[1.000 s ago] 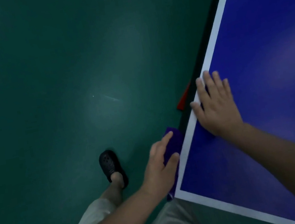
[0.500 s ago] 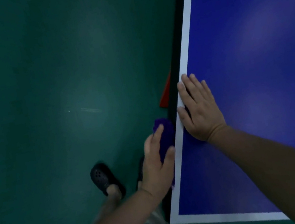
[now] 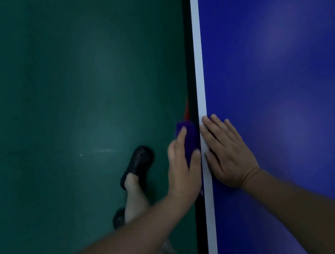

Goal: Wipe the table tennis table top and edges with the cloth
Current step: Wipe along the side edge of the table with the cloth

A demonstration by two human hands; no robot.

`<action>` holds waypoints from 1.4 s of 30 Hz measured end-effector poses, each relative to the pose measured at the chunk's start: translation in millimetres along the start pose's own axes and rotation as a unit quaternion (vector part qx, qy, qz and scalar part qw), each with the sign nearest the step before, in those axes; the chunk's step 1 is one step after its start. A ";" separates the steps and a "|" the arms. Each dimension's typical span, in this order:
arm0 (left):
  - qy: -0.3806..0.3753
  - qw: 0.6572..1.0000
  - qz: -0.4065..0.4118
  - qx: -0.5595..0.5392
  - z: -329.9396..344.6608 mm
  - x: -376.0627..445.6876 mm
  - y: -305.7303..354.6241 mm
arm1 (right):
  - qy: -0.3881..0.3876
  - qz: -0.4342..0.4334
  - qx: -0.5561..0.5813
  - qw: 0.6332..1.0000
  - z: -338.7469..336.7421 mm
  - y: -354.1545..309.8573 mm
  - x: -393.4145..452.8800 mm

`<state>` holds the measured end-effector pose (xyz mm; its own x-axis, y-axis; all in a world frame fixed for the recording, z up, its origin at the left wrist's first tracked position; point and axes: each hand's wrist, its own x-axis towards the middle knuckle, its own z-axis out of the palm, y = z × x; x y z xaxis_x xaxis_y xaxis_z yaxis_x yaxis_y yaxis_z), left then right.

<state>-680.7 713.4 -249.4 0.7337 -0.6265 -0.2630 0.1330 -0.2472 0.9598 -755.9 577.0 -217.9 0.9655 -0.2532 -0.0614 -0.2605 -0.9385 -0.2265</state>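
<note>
The blue table tennis table fills the right half of the view, with a white line along its left edge. A purple cloth is pressed against the dark side edge of the table. My left hand grips the cloth, fingers and thumb wrapped round it, just below the table's rim. Flat on the table top beside it lies my right hand, fingers straight, resting over the white line.
Green floor spreads to the left. My foot in a black clog stands near the table, a second clog behind it. A red piece shows under the table edge ahead of the cloth.
Both hands have slid forward along the table's side edge, the cloth moving with my left hand. The table corner has left the view and my feet have stepped ahead.
</note>
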 end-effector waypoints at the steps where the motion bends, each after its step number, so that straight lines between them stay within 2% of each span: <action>1: -0.009 1.000 0.001 0.008 -2.6 -18.7 -5.6 | 0.000 0.000 0.001 1.000 0.0 0.2 0.4; 5: -0.032 0.999 -0.043 0.006 -2.8 -23.8 -8.8 | 0.006 0.001 0.000 1.000 0.2 -0.1 1.2; 12: -0.012 0.999 -0.036 0.018 7.0 141.5 33.9 | 0.002 0.015 0.022 1.000 1.9 -2.1 2.7; 16: -0.029 0.998 -0.002 0.062 1.9 125.4 27.1 | -0.021 0.019 0.032 0.999 3.2 0.4 1.3; 20: -0.036 0.997 -0.050 0.051 3.7 109.5 23.3 | -0.017 0.026 0.061 0.998 -1.4 0.2 7.1; 23: -0.027 0.997 -0.053 0.046 6.0 162.3 40.9 | 0.024 0.035 0.084 0.996 -16.5 15.2 46.9; 27: 0.012 0.998 -0.020 0.056 10.9 241.1 68.7 | 0.073 0.043 0.044 0.995 -46.5 68.5 151.8; 29: 0.023 0.998 -0.013 0.061 13.1 245.0 73.0 | 0.064 0.038 0.014 0.997 -57.0 97.7 207.0; 32: 0.020 0.998 -0.008 0.061 13.2 222.2 66.2 | 0.008 0.053 -0.017 0.998 -61.0 129.1 263.9; 35: 0.001 0.998 -0.011 0.062 12.3 229.2 63.1 | -0.008 0.081 -0.019 0.997 -52.8 139.5 278.5; 40: 0.032 0.996 -0.032 0.072 22.2 342.5 90.0 | 0.007 0.077 -0.010 0.997 -52.9 142.1 278.5; 42: 0.038 0.996 -0.027 0.071 24.9 364.7 96.8 | 0.005 0.078 -0.004 0.997 -54.7 141.8 279.9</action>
<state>-416.8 442.6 -254.9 0.7769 -0.5534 -0.3002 0.0819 -0.3839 0.9197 -522.6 360.2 -214.1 0.9132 -0.3984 -0.0855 -0.4074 -0.8894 -0.2074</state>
